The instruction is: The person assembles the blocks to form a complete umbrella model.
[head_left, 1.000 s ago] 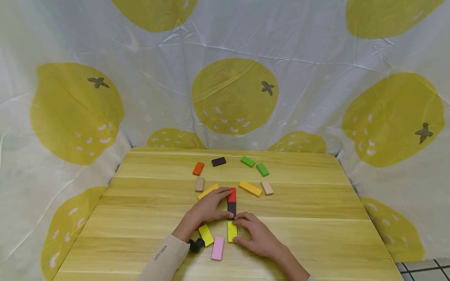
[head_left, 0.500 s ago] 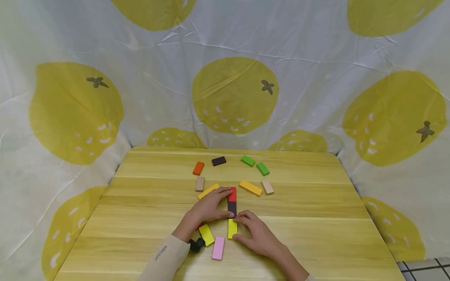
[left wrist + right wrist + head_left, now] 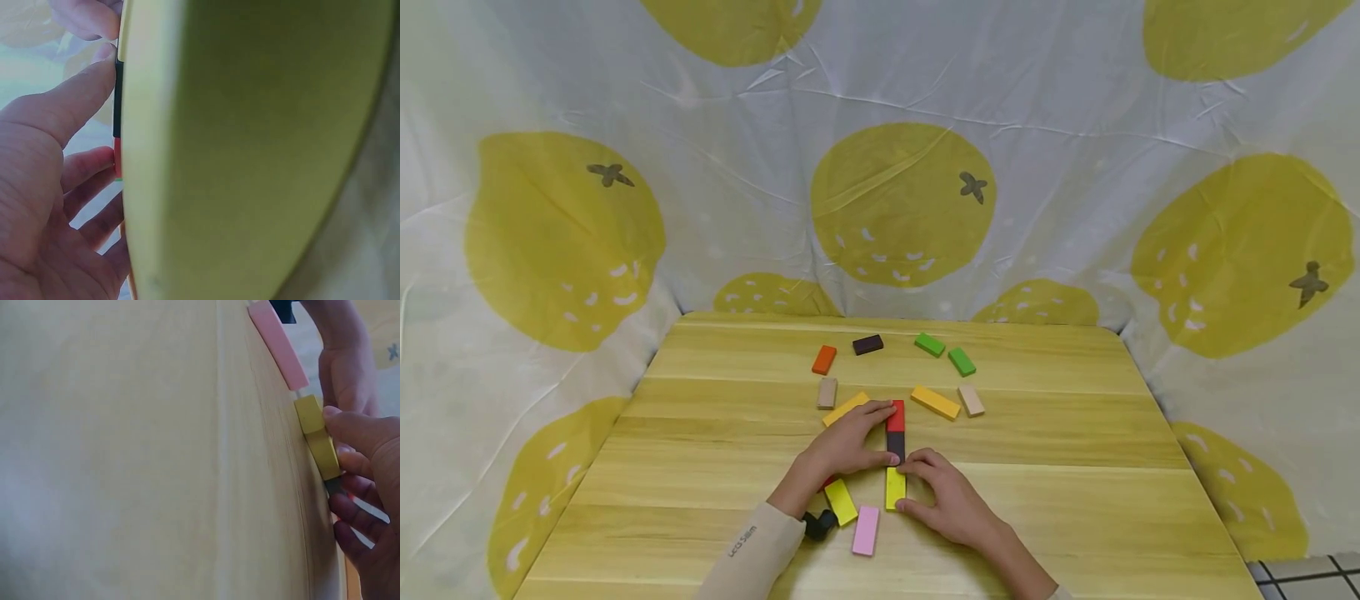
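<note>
A red block (image 3: 896, 414), a black block (image 3: 896, 446) and a yellow block (image 3: 895, 488) lie end to end in a straight row at the table's middle. With a fingertip at the red block and the thumb at the black one, my left hand (image 3: 848, 437) steadies the row from the left. On the right side, my right hand (image 3: 951, 502) holds the yellow block between thumb and index finger, its far end against the black block. In the right wrist view the thumb lies at the near end of the yellow block (image 3: 319, 440).
A second yellow block (image 3: 841, 502) and a pink block (image 3: 865, 531) lie nearer the front. Farther back are orange-yellow blocks (image 3: 936, 402), tan blocks (image 3: 971, 401), green blocks (image 3: 961, 362), an orange-red block (image 3: 823, 360) and a dark block (image 3: 868, 344). A patterned curtain (image 3: 1060, 208) hangs behind the table.
My right hand has slid the yellow block slightly away from me, closing the small gap to the black block. The left hand has stayed in place.
</note>
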The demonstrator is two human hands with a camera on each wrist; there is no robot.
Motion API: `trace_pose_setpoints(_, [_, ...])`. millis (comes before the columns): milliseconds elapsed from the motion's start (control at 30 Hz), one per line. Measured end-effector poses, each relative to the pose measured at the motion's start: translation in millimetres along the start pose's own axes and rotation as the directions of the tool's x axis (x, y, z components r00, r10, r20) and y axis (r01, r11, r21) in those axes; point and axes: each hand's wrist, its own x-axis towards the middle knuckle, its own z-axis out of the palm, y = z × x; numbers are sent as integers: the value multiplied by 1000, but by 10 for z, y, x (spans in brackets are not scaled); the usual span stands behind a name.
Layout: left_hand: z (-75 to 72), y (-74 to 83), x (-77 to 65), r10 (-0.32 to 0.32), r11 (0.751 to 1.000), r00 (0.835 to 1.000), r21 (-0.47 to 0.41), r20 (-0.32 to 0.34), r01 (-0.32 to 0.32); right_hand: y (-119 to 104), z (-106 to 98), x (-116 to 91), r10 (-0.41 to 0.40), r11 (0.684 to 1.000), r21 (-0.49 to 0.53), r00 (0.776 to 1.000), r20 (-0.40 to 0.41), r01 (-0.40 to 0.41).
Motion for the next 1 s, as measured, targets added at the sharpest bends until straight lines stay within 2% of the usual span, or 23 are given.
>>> trace_pose_setpoints(800, [22,-28,-10,18,1000,1000,2,10,-18,38,29,-19,4,1000,0,1000,-26,-4])
trace_pose_setpoints(1000, [-6,-21,-34,33,999,999,9,33,-33,44,30,-10,23,999,40,1000,-21,-23])
